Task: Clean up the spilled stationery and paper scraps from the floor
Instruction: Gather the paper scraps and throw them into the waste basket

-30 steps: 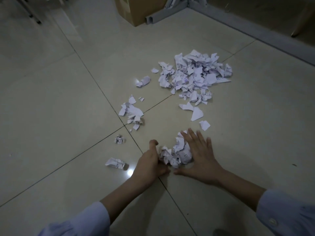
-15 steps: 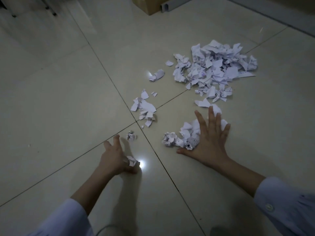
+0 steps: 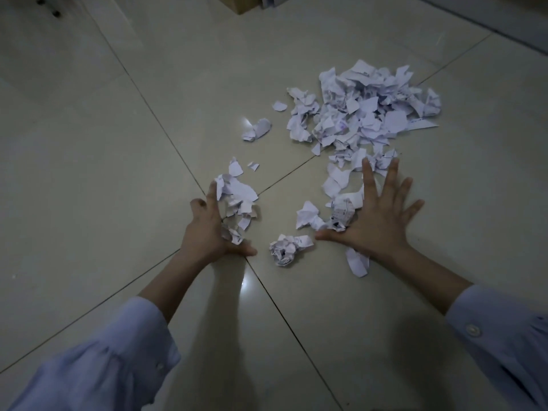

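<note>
1. Scraps (image 3: 237, 200) are being cupped by the left hand (image 3: 212, 232), its fingers (image 3: 211, 192) seemingly loosely curved and pinching nothing.
2. The right hand (image 3: 376, 223) is being pressed flat on the floor (image 3: 118, 173), fingers spread; a crumpled ball (image 3: 283, 250) is lying between both hands.

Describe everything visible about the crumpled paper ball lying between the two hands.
The crumpled paper ball is white paper wadded tight, full of dark creases, with a flatter torn flap bearing faint marks that sticks out toward the right hand. It lies on the glossy pale floor, just right of a grout line, apart from the thumb of the left hand. Its flap ends close by the right thumb; whether they touch cannot be told.
</note>
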A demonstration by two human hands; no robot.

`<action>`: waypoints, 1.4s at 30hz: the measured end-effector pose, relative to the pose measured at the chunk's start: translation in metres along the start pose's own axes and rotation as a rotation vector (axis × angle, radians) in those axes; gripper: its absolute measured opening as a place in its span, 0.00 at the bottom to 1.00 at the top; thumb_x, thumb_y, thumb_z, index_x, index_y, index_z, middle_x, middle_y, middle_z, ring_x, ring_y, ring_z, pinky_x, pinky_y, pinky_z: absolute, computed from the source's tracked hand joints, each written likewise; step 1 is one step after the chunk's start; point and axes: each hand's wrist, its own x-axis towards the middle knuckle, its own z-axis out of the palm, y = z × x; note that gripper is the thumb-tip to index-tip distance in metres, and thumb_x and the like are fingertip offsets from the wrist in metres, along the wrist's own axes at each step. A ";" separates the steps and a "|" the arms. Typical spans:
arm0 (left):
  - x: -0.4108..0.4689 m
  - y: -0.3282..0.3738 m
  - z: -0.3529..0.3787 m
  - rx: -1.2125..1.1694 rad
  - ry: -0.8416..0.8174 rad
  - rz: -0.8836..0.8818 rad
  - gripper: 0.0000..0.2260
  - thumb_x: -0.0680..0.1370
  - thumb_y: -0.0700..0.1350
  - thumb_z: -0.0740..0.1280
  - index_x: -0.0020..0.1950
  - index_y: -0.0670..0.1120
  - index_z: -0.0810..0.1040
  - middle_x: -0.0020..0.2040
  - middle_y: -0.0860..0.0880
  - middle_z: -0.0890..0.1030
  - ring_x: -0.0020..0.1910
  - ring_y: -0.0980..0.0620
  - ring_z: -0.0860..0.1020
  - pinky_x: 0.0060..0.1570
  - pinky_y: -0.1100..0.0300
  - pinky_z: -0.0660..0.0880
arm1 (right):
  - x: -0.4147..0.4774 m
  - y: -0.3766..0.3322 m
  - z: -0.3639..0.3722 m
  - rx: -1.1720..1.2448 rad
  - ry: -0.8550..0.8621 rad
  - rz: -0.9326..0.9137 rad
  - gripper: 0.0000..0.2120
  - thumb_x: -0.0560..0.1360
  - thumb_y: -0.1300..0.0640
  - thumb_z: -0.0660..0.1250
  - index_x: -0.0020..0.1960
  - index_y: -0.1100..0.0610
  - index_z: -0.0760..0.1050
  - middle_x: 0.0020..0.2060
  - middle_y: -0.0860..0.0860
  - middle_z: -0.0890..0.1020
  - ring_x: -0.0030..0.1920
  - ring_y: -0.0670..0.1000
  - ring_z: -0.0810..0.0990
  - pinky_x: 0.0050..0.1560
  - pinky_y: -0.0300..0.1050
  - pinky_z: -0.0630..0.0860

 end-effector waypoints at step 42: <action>-0.015 0.072 0.056 -0.055 -0.085 0.550 0.27 0.62 0.58 0.74 0.53 0.41 0.79 0.48 0.45 0.77 0.44 0.52 0.73 0.41 0.67 0.63 | -0.029 0.006 0.024 0.331 0.047 -0.471 0.19 0.68 0.60 0.73 0.58 0.54 0.79 0.48 0.50 0.83 0.49 0.48 0.70 0.45 0.44 0.71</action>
